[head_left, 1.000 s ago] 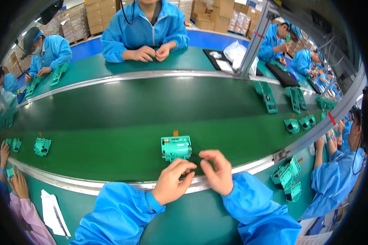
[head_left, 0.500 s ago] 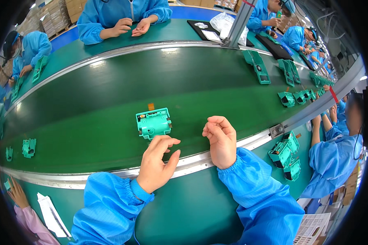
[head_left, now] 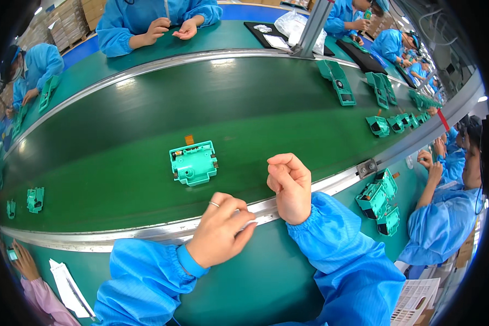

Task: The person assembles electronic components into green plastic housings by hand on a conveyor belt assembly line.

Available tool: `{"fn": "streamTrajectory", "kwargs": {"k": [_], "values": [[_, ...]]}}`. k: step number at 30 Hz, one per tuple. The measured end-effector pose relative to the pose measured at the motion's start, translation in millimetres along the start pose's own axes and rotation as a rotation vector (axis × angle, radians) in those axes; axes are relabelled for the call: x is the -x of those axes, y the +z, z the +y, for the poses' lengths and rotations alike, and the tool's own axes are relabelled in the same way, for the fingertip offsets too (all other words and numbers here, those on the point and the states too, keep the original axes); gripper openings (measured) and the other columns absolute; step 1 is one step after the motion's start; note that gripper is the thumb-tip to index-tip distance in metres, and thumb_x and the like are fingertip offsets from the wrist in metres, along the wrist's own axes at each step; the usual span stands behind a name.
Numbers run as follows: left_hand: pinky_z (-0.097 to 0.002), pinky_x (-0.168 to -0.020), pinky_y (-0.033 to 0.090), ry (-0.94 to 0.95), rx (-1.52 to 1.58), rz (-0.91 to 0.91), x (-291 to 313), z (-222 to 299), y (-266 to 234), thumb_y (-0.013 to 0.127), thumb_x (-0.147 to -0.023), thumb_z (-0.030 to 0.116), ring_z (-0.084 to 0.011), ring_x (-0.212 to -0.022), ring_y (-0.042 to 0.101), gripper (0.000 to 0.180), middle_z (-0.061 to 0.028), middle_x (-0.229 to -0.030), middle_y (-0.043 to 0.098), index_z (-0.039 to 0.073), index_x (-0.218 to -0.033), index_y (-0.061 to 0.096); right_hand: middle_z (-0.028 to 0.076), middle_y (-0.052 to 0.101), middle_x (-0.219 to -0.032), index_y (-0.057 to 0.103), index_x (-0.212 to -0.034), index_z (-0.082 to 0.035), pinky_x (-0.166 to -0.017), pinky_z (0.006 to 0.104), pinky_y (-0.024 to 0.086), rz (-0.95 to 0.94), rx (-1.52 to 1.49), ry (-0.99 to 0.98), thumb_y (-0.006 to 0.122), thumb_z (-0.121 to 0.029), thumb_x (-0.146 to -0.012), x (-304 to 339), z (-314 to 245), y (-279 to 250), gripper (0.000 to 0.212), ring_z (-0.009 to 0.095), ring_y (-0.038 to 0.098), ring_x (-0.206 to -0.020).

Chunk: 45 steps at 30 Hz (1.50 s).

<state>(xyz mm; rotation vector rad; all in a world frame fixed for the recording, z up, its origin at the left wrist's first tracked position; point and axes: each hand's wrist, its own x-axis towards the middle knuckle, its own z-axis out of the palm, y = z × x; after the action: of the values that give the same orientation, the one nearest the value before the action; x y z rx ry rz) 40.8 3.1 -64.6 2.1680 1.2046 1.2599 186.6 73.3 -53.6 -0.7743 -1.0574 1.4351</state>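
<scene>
My left hand [head_left: 223,227], a ring on one finger, hovers over the near metal rail [head_left: 138,233] with its fingers curled in toward the thumb. A small whitish bit shows at its fingertips, too small to make out. My right hand [head_left: 291,187] is held up at the belt's near edge, fingers folded against the thumb; anything inside is hidden. Beyond my left hand, apart from both hands, a green plastic housing [head_left: 195,164] lies on the green belt [head_left: 119,125]. An orange flat cable [head_left: 189,139] sticks up from its far side.
Several green housings [head_left: 379,204] lie on the bench at right, beside a co-worker in blue [head_left: 440,223]. More green parts [head_left: 337,81] rest on the belt at far right, others [head_left: 36,200] at left. White paper with a pen [head_left: 68,288] lies at lower left. A metal post [head_left: 315,27] stands across the belt.
My left hand has moved right and back from the housing, and its fingers have drawn closer together. The housing sits slightly further left. My right hand has curled a little tighter, nearly in place.
</scene>
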Motion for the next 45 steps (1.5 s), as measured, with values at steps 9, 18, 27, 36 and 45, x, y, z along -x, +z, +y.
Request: {"fn": "streamTrajectory", "kwargs": {"k": [9, 18, 27, 36, 45], "values": [[-0.0340, -0.073, 0.042, 0.025, -0.009, -0.189, 6.7, 1.9, 3.4, 0.068, -0.066, 0.006, -0.0274, -0.083, 0.046, 0.023, -0.0065, -0.088, 0.053, 0.004, -0.088, 0.061, -0.003, 0.047, -0.063, 0.055, -0.092, -0.004, -0.051, 0.0185, 0.031, 0.128, -0.049, 0.120, 0.054, -0.004, -0.084, 20.9, -23.1, -3.0, 0.008, 0.005, 0.040, -0.054], [-0.0341, -0.071, 0.042, 0.020, 0.006, -0.170, 4.8, 0.9, 4.3, 0.068, -0.066, 0.006, -0.0272, -0.082, 0.047, 0.022, -0.0073, -0.087, 0.053, 0.004, -0.087, 0.061, 0.009, 0.051, -0.089, 0.059, -0.080, -0.005, -0.072, 0.0355, 0.040, -0.277, 1.313, -0.416, 0.071, -0.006, -0.064, 53.7, -31.4, -33.6, 0.020, 0.029, 0.044, -0.085], [-0.0345, -0.070, 0.042, 0.011, 0.022, -0.156, 2.5, 0.1, 5.8, 0.067, -0.066, 0.004, -0.0267, -0.081, 0.047, 0.019, -0.0067, -0.085, 0.053, 0.004, -0.084, 0.061, 0.008, 0.050, -0.089, 0.061, -0.079, -0.005, -0.075, 0.0355, 0.038, -0.269, 1.342, -0.425, 0.072, -0.005, -0.061, 53.8, -23.5, -33.3, 0.021, 0.028, 0.043, -0.084], [-0.0344, -0.070, 0.042, 0.009, 0.011, -0.159, 1.9, -0.7, 6.6, 0.068, -0.065, 0.004, -0.0263, -0.081, 0.047, 0.020, -0.0064, -0.085, 0.053, 0.004, -0.084, 0.061, 0.007, 0.050, -0.088, 0.058, -0.074, -0.006, -0.073, 0.0364, 0.041, -0.328, 1.330, -0.502, 0.067, -0.001, -0.061, 48.5, -15.8, -33.9, 0.017, 0.029, 0.044, -0.086], [-0.0344, -0.070, 0.042, 0.004, 0.001, -0.164, 2.0, -1.4, 6.8, 0.067, -0.065, 0.004, -0.0259, -0.081, 0.047, 0.019, -0.0063, -0.086, 0.053, 0.004, -0.084, 0.062, 0.007, 0.050, -0.087, 0.055, -0.071, -0.007, -0.073, 0.0364, 0.040, -0.257, 1.374, -0.506, 0.066, -0.001, -0.059, 44.3, -18.3, -40.0, 0.017, 0.029, 0.044, -0.085]]}}
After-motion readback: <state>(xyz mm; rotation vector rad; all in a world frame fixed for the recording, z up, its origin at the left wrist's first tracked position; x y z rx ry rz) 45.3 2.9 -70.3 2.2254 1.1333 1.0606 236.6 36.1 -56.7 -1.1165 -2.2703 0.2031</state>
